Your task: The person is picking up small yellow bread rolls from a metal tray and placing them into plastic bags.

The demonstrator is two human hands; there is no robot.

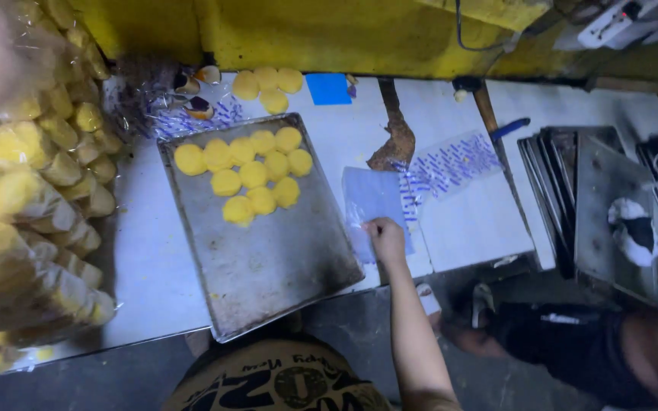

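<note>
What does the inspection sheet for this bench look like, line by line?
Surface: white table, stained, a worn brown patch near the back.
Job's things: metal tray with round yellow cakes in its far half; clear plastic bags beside it.
Clutter: four more yellow cakes, blue square, printed wrappers, bagged cakes piled on the left, stacked empty trays on the right.
Hands: right hand rests on the plastic bags; left hand not in view.
Cables: black cable at the back wall.
Surroundings: yellow wall; another person's arm lower right.

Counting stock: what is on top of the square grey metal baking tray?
Ten round yellow cakes lie clustered on the square grey metal baking tray, toward its far end. Nothing covers them.
</note>
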